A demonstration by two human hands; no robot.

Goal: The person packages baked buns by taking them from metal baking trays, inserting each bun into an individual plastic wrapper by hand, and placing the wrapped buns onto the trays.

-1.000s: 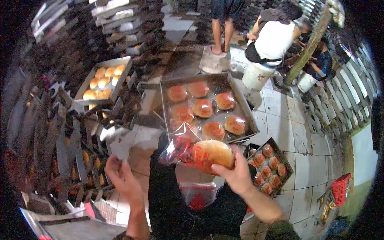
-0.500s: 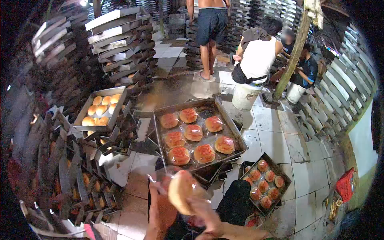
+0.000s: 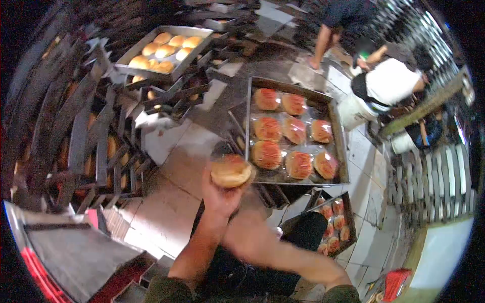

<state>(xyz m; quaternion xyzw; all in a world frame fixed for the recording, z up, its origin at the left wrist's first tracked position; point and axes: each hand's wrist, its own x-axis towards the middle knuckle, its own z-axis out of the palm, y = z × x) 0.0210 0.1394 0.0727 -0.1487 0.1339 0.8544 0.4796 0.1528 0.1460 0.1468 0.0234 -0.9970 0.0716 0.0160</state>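
The left hand (image 3: 222,198) is closed around the underside of a single red-topped bun (image 3: 231,173), holding it aloft — fingers cupped beneath, red crown upward and a pale side toward the camera. The right hand (image 3: 243,230) is motion-blurred, just below the left as its arm crosses in front; I cannot tell whether it grips anything, nor whether the held bun wears a wrapper.

The step in hand looks to be the handling of this one bun. As I judge it, the next move calls for a light, steady left hold — soft bread dents easily — and for the right arm to clear the left wrist.

In view, the held bun is just beside the near left corner of the central tray (image 3: 321,107), where eight buns in clear wrappers (image 3: 266,154) lie in rough rows. A smaller-looking tray (image 3: 353,217) of red-topped buns sits low on the right. Farther off to the left, plain golden buns (image 3: 165,51) fill a metal tray (image 3: 146,74); beyond, a person (image 3: 389,83) sits on a white bucket (image 3: 355,112).
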